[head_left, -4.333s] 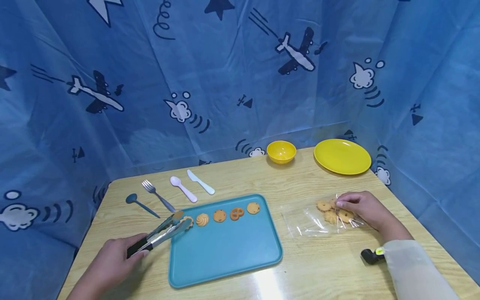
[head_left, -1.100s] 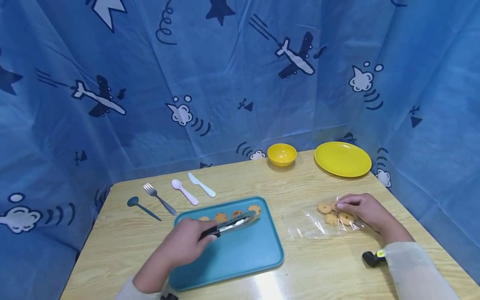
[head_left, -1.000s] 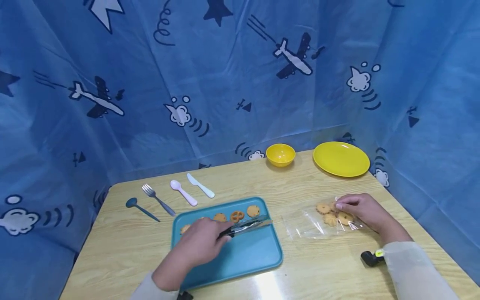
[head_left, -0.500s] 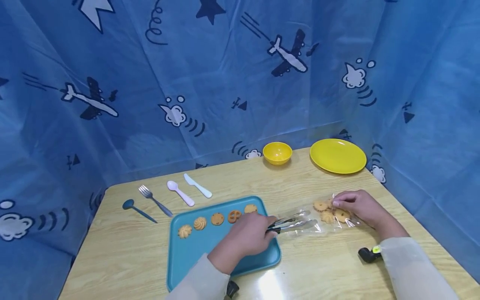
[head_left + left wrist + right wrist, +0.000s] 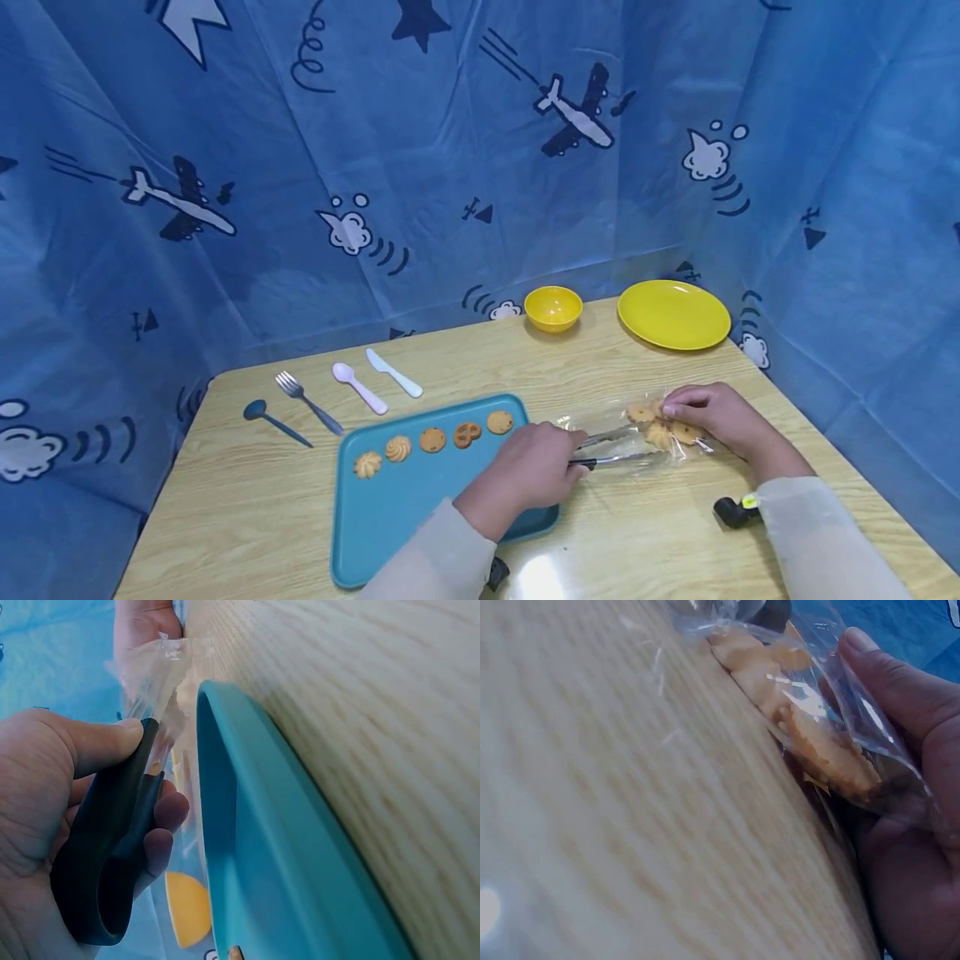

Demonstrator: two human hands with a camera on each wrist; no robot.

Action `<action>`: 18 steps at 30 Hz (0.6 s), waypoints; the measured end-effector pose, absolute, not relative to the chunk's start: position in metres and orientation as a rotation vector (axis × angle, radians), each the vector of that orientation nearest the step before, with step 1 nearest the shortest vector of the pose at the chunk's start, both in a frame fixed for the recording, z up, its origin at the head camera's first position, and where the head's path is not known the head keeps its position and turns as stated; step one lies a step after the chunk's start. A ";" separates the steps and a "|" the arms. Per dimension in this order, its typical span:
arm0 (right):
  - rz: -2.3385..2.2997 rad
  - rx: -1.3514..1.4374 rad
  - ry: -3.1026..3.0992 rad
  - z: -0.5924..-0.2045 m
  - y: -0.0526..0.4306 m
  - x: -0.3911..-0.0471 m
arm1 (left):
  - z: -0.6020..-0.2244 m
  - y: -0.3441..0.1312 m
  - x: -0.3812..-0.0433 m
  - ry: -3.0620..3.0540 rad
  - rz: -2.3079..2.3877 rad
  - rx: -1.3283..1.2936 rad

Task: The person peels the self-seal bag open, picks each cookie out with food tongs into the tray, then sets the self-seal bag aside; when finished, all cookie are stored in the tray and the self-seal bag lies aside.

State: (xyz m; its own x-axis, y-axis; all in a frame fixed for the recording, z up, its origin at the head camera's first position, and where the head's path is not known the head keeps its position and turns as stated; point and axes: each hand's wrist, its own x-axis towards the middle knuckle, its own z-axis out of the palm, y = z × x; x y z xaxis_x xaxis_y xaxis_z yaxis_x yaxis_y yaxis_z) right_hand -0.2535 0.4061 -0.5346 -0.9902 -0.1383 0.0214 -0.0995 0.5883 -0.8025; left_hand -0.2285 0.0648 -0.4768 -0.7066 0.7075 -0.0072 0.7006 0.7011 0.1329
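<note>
My left hand (image 5: 536,467) grips tongs by their black handle (image 5: 112,817). In the head view the tongs' metal arms (image 5: 618,459) reach rightward into a clear plastic bag (image 5: 588,417), tips spread beside the cookies (image 5: 660,437) in it. My right hand (image 5: 708,417) pinches the bag's far end between thumb and fingers; up close, the right wrist view shows a cookie (image 5: 829,754) through the film. Beneath the left hand is a teal tray (image 5: 405,533), with a row of several baked pieces along its back, including a swirl cookie (image 5: 398,448) and a pretzel (image 5: 467,434).
Back left on the wooden table lie a dark round-headed utensil (image 5: 256,410), a fork (image 5: 303,398), a pink spoon (image 5: 360,387) and a pale knife (image 5: 395,373). A yellow bowl (image 5: 553,309) and yellow plate (image 5: 673,314) stand at the back right, before a blue curtain (image 5: 420,183).
My left hand has carried the tongs from the tray's left side rightward into the bag. The cookie they held earlier lies at the row's left end. The right hand stays on the bag.
</note>
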 end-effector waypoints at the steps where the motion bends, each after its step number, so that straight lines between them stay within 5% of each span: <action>1: -1.397 -0.209 2.757 -0.534 0.406 -0.253 | -0.477 0.066 -0.229 2.847 0.187 1.183; 18: -1.387 -0.185 2.757 -0.534 0.406 -0.253 | -0.484 0.073 -0.235 2.816 0.273 1.118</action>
